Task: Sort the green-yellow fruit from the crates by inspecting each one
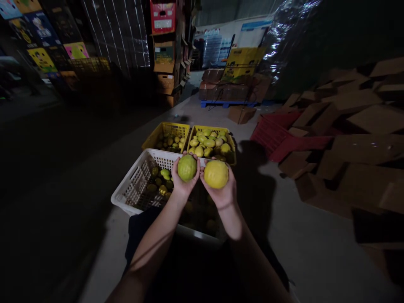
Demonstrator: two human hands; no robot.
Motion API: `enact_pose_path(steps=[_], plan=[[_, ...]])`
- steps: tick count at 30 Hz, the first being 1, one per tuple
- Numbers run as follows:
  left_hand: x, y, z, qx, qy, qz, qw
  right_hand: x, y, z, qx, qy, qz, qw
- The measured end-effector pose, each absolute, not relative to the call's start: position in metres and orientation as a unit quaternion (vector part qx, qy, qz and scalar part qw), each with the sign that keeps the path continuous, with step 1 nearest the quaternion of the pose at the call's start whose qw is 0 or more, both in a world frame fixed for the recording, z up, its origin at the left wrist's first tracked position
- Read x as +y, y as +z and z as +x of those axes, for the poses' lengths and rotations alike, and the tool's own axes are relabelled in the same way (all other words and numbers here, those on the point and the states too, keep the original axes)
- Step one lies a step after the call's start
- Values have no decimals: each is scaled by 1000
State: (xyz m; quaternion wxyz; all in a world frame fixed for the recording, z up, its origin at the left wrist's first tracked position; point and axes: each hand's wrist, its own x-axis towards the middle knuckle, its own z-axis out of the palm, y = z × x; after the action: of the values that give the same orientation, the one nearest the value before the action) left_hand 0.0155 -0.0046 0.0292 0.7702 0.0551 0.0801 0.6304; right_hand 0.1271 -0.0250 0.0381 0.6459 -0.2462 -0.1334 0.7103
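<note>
Side by side above a white crate, my two hands each cradle one fruit. My left hand is curled round a round green fruit with slightly bumpy skin, like a citrus. In my right hand rests a larger yellow fruit of similar look, fingers wrapped round its sides. Green and yellowish fruits lie in the white crate, partly in shadow and partly behind my forearms. Just beyond stand two yellow crates: the left crate holds darker-looking fruits, the right crate mostly yellow ones.
Flattened cardboard boxes are heaped on the right, with a red crate beside them. A blue pallet with wrapped goods stands at the back. Stacked cartons rise behind the crates. The left side is dark.
</note>
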Motion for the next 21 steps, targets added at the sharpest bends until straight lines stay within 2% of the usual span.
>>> enact_pose_path(steps=[6, 15, 19, 21], plan=[[0, 18, 20, 138, 650, 69, 745, -23, 29, 125, -64, 749, -187, 633], [2, 11, 7, 131, 642, 50, 754, -22, 24, 129, -22, 729, -230, 644], [-6, -31, -9, 304, 585, 59, 750, -22, 7, 139, 13, 705, -283, 650], [-16, -55, -16, 422, 528, 125, 727, -23, -1, 144, 20, 697, -290, 656]])
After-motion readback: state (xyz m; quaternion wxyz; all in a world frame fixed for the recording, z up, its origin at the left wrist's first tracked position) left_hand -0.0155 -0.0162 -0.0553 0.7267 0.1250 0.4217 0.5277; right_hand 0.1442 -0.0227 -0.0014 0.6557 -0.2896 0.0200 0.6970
